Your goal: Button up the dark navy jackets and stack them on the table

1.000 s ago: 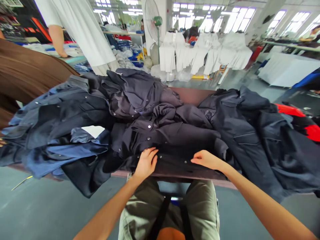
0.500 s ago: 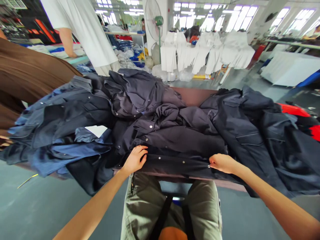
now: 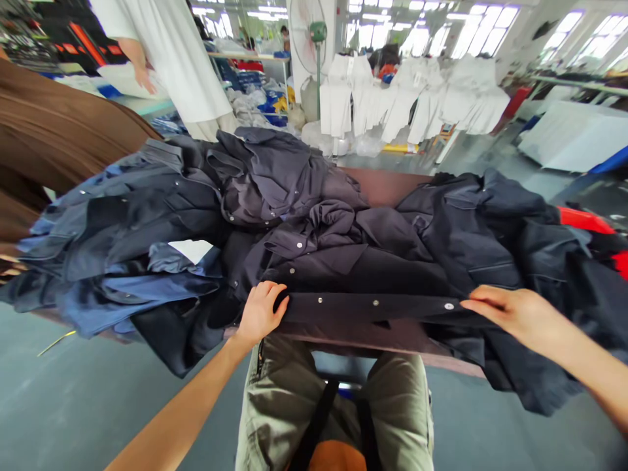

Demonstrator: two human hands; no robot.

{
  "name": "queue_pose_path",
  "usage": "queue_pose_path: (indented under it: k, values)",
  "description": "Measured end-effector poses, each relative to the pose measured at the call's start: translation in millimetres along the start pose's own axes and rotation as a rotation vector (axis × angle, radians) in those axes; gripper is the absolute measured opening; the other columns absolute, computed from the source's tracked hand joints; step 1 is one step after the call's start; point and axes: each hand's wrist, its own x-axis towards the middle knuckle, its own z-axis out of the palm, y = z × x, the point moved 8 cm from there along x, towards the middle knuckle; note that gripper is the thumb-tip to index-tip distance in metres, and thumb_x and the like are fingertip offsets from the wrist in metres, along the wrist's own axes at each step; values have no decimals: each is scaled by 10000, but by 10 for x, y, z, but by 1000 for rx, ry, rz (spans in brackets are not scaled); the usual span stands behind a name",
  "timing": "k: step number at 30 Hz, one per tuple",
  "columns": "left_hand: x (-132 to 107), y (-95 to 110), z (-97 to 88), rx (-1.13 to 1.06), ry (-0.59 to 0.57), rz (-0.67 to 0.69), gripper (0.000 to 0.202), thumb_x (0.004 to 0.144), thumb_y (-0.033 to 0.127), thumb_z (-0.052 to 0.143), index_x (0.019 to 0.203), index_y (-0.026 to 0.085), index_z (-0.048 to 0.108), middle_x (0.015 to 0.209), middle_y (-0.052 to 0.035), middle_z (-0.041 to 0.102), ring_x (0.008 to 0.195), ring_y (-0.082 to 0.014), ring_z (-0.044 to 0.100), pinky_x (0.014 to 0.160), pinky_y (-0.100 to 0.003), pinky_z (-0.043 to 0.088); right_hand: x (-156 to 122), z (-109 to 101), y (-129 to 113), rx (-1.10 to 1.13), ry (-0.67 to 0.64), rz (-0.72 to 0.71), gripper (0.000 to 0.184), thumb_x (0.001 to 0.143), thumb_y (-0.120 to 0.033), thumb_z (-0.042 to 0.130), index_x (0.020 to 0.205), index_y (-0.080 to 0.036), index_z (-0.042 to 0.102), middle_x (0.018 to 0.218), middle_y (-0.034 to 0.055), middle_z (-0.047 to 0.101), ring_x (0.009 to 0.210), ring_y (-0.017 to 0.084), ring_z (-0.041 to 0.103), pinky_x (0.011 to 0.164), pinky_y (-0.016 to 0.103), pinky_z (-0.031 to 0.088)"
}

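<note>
Down at the near edge, just past olive-green trousers, a long dark navy cloth strip with round silver snaps is stretched above the edge of a reddish-brown table, and both hands are on it! The left hand has half-curled fingers over the strip's left end; whether it pinches or presses, I can't tell. Over on the other side, the right hand is closed, thumb against forefinger, clamping the cloth just beyond the last visible snap. The long axis runs left to right, near enough parallel to the table edge, snaps facing up towards the wearer. This looks soft, matte stuff, unlikely to slip or break; the strip itself should be firmer and light to lift, though the floppy bulk of the dark navy garment behind it may drag. Best grip, I'd say: the snap-lined edge, one hand towards each end. Beyond to the left, a crumpled heap of navy and blue garments carries a white patch; farther back stand a green-motored fan and a row of white garments.
</note>
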Motion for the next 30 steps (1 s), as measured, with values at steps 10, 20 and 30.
queue_pose_path:
  k: [10,20,30]
  values:
    - [-720,-751,-273,-130,-304,-164,230,901,432,601,992,245,700,1054,-57,728,1014,-253,678,934,-405,517,65,519,-742,-344,270,-228,241,978,-247,490,1044,-166,708,1069,148,687,981,289,620,881,445,460]
    - [-709,-1159,-824,-466,-128,-559,564,777,738,608,891,201,740,917,-62,768,907,-270,698,836,-350,584,-196,1566,-1619,133,177,-481,290,1004,-220,465,1185,-150,682,1157,130,681,1068,266,604,974,449,493]
    - [55,-710,-589,319,-298,-163,132,873,310,603,911,208,678,922,-100,697,913,-286,655,766,-351,497,-141,1479,-1655,121,171,-359,305,984,-170,446,1167,-173,690,1104,126,678,1007,269,608,904,444,496]
